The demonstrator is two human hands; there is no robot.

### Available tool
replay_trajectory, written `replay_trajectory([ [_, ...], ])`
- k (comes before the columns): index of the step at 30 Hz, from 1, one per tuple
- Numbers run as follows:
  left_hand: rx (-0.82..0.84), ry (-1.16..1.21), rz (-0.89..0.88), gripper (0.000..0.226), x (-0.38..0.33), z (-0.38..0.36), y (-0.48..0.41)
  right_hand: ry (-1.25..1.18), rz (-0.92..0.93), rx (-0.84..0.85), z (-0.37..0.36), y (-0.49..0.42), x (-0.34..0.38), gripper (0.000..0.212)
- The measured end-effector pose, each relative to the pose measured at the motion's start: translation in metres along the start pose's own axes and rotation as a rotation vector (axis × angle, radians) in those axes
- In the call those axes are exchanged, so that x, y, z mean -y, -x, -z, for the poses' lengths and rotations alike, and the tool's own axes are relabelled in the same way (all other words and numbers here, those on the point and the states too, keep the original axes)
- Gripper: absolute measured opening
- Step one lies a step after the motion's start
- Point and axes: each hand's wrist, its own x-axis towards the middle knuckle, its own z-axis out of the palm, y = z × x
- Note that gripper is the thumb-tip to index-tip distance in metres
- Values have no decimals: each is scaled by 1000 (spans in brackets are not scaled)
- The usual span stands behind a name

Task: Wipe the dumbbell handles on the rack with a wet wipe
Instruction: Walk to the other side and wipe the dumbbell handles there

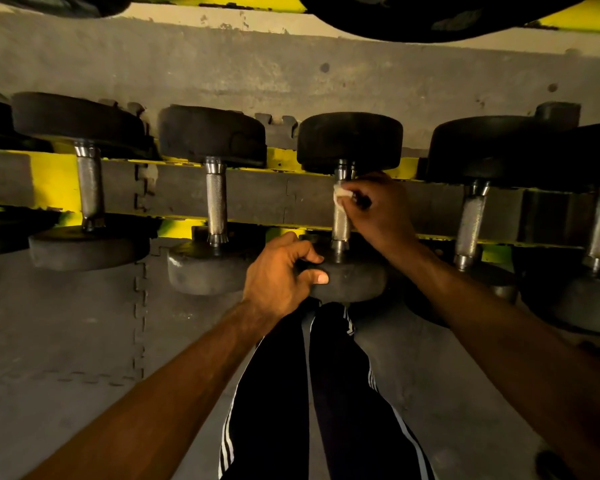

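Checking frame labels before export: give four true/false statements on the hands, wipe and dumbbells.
1. The right hand holds the wet wipe against a dumbbell handle. True.
2. The left hand hangs free. False: it grips the near weight head of that dumbbell.
3. The wipe sits at the handle's near end. False: it is at the far end.
4. The neighbouring handle to the left has no hand on it. True.

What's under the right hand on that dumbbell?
The right hand pinches a white wet wipe against the knurled handle. How much wipe lies beneath the hand is hidden.
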Motion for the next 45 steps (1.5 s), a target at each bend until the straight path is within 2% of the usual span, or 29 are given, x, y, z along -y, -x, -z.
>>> replay_trajectory([
  [2,-5,4,7,24,1,1,0,104,100,58,-3,-3,1,23],
  [4,-2,-1,12,25,-1,3,-2,215,237,288,-3,5,-1,18],
  [6,16,-18,4,25,-2,5,-5,319,284,466,1,8,1,18],
  [7,21,-20,1,25,-2,6,-5,343,286,468,4,6,4,18],
  [9,21,-15,2,24,-2,7,-5,382,275,348,8,-6,13,20],
  [11,22,-14,3,24,-1,6,-4,550,287,190,8,-14,22,20],
  [12,20,-12,3,25,0,6,-3,648,310,186,6,-15,27,19],
  [13,19,-8,0,25,0,5,-3,724,342,259,4,-14,33,18],
  [15,16,2,-22,27,0,5,-5,815,405,510,-1,-10,46,18],
  [17,7,11,-42,32,2,5,-6,873,470,617,-1,-10,55,19],
  [19,-6,17,-24,31,5,5,-4,794,474,539,0,-20,52,19],
  [22,-4,24,-9,26,6,4,0,496,250,205,9,-21,30,18],
  [23,-1,26,-15,25,6,4,1,400,167,139,12,-13,23,17],
  [25,-4,28,-28,26,6,4,0,231,28,155,10,12,14,12],
  [28,-9,22,-28,26,7,4,-3,124,-105,251,2,33,2,11],
  [34,27,25,-33,26,8,3,-6,-157,-351,-79,-3,-5,-5,23],
  [36,31,20,-31,26,9,3,-6,-224,-426,22,-4,-8,-13,25],
  [40,46,17,-40,26,9,4,-8,-310,-578,486,8,7,-21,25],
  [42,40,13,-37,25,9,4,-7,-375,-612,521,10,0,-20,24],
  [45,34,30,-32,25,10,2,-5,-451,-702,449,2,-22,-24,17],
])
